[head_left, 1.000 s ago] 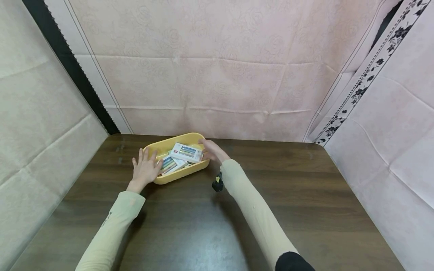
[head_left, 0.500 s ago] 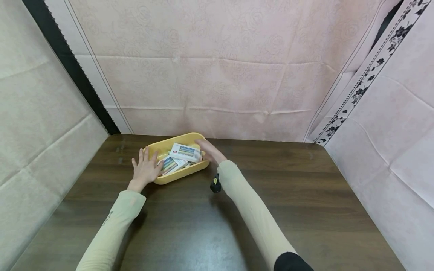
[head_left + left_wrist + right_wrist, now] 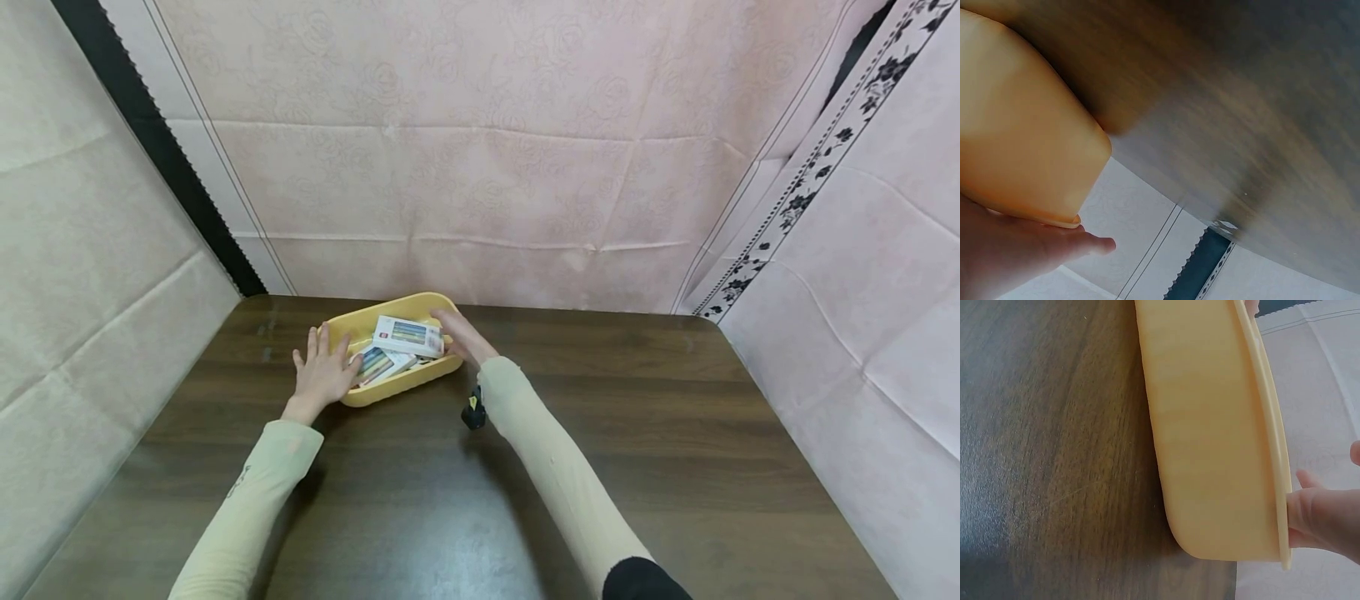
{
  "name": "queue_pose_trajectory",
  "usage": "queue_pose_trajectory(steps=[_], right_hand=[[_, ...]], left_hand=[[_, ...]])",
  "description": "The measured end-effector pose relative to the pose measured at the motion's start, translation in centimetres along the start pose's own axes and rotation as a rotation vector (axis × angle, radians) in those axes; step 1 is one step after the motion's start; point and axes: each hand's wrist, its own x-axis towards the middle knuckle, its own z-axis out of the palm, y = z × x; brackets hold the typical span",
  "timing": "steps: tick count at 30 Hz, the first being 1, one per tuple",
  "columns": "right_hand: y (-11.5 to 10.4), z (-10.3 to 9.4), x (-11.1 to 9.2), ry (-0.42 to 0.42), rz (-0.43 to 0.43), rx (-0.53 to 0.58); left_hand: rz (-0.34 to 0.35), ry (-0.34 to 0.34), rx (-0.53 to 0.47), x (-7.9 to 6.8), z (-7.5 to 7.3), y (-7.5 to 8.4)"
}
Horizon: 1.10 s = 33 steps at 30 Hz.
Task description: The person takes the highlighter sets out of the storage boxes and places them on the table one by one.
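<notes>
A yellow plastic basket stands at the back of the table, left of centre. Inside it a white box of pens, with coloured pens printed on it, lies across a second similar box. My left hand rests on the basket's left end, fingers spread across the rim. At the opposite end my right hand reaches over the rim, its fingers extended beside the upper box's right end. In the right wrist view the right thumb crosses the rim; the fingertips inside are partly hidden.
The dark wooden table extends in front of and to the right of the basket. Pale patterned cloth hangs close behind the table's back edge, with more cloth at both sides. A small black device hangs at the right wrist.
My right hand has shifted slightly left over the basket, and the upper box of pens has slid a little left. My left hand and the basket stay almost where they were.
</notes>
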Motion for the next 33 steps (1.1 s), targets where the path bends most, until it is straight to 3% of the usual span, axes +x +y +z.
queue_pose_trajectory(steps=[10, 22, 33], right_hand=[[0.3, -0.3, 1.6, 0.019, 0.022, -0.001], [-0.1, -0.6, 0.9, -0.011, 0.057, 0.156], [-0.1, -0.6, 0.7, -0.026, 0.005, 0.095]], left_hand=[[-0.005, 0.001, -0.01, 0.2, 0.1, -0.1], [-0.007, -0.001, -0.008, 0.2, 0.1, -0.1], [-0.005, -0.003, -0.01, 0.2, 0.2, -0.2]])
